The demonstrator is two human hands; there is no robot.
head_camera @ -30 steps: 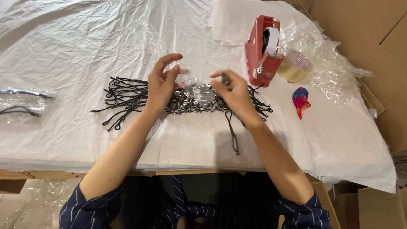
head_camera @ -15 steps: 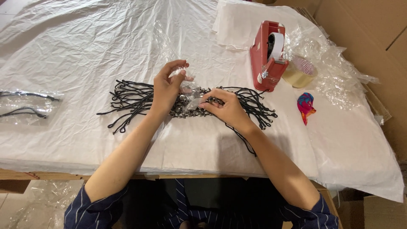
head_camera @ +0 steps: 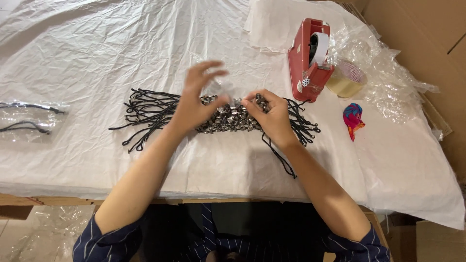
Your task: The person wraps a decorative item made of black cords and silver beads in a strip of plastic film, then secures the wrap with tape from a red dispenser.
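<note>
The fingers (head_camera: 208, 73) of the left hand (head_camera: 196, 99) are spread open and raised, blurred, with the heel of the hand resting on the pile of black cords with small metal clasps (head_camera: 228, 116). The right hand (head_camera: 272, 114) has its fingers curled down onto the clasps, pinching into the heap; what exactly they grip cannot be told. The pile lies near the middle of the table (head_camera: 87, 58), which is covered with crumpled white plastic sheeting, the cord ends fanning out to both sides. Toward the far right corner stand a red tape dispenser (head_camera: 308, 60) and a roll of clear tape (head_camera: 345, 78), with a small colourful object (head_camera: 353, 119) nearby. Bagged cords (head_camera: 26, 119) lie at the left edge.
</note>
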